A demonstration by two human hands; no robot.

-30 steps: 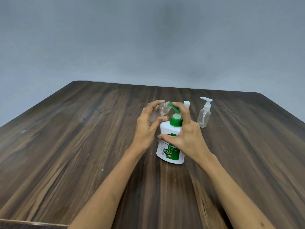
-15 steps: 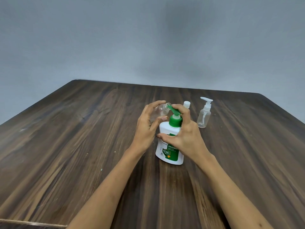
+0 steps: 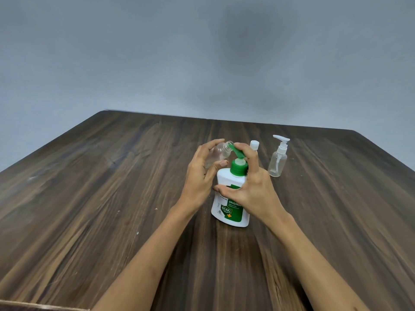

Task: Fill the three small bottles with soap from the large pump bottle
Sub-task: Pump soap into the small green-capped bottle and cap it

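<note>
The large white pump bottle [image 3: 230,198] with a green label and green pump stands mid-table. My right hand [image 3: 249,187] wraps round its shoulder, fingers on the green pump head [image 3: 237,151]. My left hand [image 3: 202,176] grips a clear uncapped small bottle [image 3: 219,152], tilted with its open mouth at the pump spout. A second small bottle shows only its white cap [image 3: 254,144] behind my right hand. A third small clear bottle [image 3: 278,162] with a white pump top stands upright to the right.
All of this rests on a dark wood-grain table [image 3: 112,198], whose far edge meets a plain grey wall [image 3: 202,63]. A light strip runs along the near left edge of the table.
The pump head looks slightly higher over the collar than one second ago. Both hands and the bottles have stayed in nearly the same place.
</note>
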